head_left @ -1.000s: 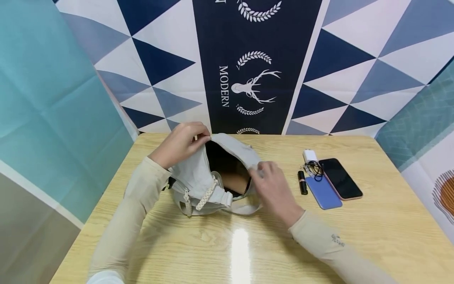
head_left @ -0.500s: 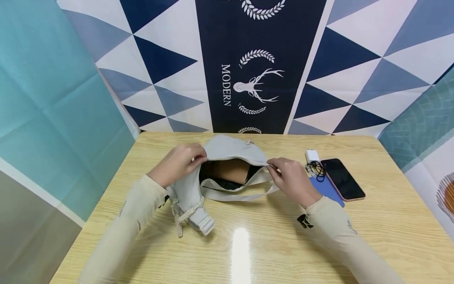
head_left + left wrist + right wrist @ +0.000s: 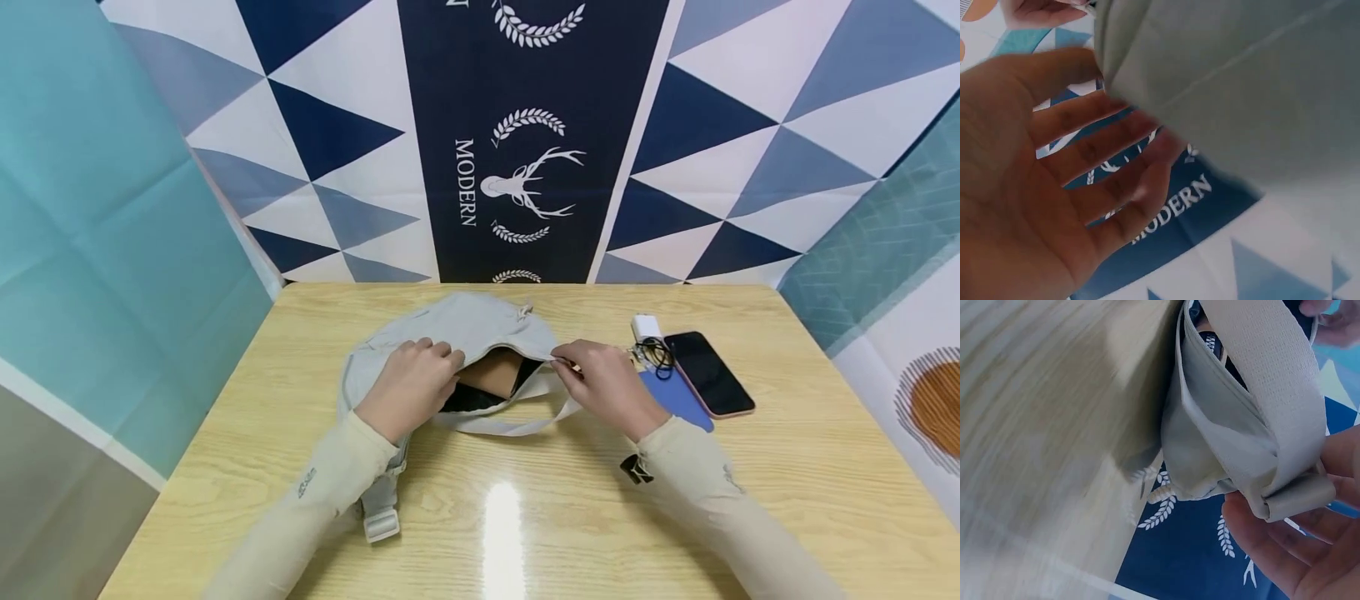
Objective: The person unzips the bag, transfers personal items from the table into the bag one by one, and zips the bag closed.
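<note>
A light grey fabric bag (image 3: 487, 321) lies on the table with its zipped mouth partly open toward me. Inside the mouth a flat brown item (image 3: 495, 372) shows; its kind is unclear. My left hand (image 3: 411, 387) pinches the upper edge of the mouth at its left side. In the left wrist view, the thumb and fingers of that hand (image 3: 1066, 162) meet the grey cloth. My right hand (image 3: 603, 379) pinches the right corner of the mouth, by the strap (image 3: 1279, 381). A strap end with a pale buckle (image 3: 382, 527) hangs below my left wrist.
To the right lie a phone (image 3: 708, 373), a white charger plug (image 3: 645, 327), a black cable (image 3: 658, 357) and a blue flat item (image 3: 678, 402) partly behind my right hand. A patterned cloth (image 3: 525, 208) stands behind the wooden table (image 3: 585, 517).
My right hand came to pinch the mouth's right corner. My left hand shifted right along the edge, and the mouth narrowed. The buckle end swung toward the front left.
</note>
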### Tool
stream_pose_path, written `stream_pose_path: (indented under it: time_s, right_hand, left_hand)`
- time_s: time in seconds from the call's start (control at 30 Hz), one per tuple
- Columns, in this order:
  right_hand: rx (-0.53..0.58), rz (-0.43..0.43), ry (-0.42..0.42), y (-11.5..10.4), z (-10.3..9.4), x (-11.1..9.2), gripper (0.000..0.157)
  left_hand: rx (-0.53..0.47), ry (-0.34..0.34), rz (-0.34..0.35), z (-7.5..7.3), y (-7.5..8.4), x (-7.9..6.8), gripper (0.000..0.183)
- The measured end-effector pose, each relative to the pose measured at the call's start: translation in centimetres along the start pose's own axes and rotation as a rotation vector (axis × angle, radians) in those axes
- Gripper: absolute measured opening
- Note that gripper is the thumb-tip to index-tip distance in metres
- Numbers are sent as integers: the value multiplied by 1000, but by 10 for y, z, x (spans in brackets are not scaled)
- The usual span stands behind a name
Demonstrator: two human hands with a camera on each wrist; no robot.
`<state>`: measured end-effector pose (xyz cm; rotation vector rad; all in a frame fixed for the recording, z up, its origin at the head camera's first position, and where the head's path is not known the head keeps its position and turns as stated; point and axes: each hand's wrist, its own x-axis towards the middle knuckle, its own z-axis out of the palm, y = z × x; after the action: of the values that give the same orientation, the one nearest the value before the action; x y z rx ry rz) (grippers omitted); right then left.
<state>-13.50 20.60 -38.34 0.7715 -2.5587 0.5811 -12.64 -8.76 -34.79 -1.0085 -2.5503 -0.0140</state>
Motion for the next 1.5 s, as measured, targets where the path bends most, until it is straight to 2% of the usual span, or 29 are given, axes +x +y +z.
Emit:
stream_pose_path:
  time_s: [0.17, 0.27, 0.47, 0.57, 0.73, 0.83, 1.0, 1.1, 1.27, 1.5]
  right_hand:
    - [-1, 16, -86, 2, 5, -4, 10]
    - [-10, 22, -130, 3, 6, -8, 11]
    - [22, 38, -167, 6, -4, -19, 20]
    - [12, 94, -150, 10, -17, -20, 23]
    - [-81, 210, -159, 24, -43, -22, 21]
    - [-115, 299, -216, 33, -52, -28, 23]
    - [-193, 452, -347, 43, -55, -45, 29]
    - [-253, 482, -386, 47, -51, -61, 27]
    - [-302, 456, -378, 44, -38, -85, 24]
    - [-347, 483, -275, 41, -33, -100, 31]
  left_hand:
    - [-162, 26, -61, -4, -7, 2, 26]
    - [-229, 27, -88, -10, -13, 5, 22]
    - [-292, 29, -80, -15, -20, 12, 14]
    - [-306, 40, -79, -17, -22, 14, 13]
    - [-321, 51, -82, -17, -26, 15, 11]
    - [-319, 57, -88, -16, -30, 14, 11]
    - [-317, 57, -80, -17, -33, 13, 11]
    - [-321, 55, -73, -17, -33, 12, 11]
    - [-315, 33, -88, -18, -34, 7, 10]
    - [-311, 41, -77, -20, -35, 10, 11]
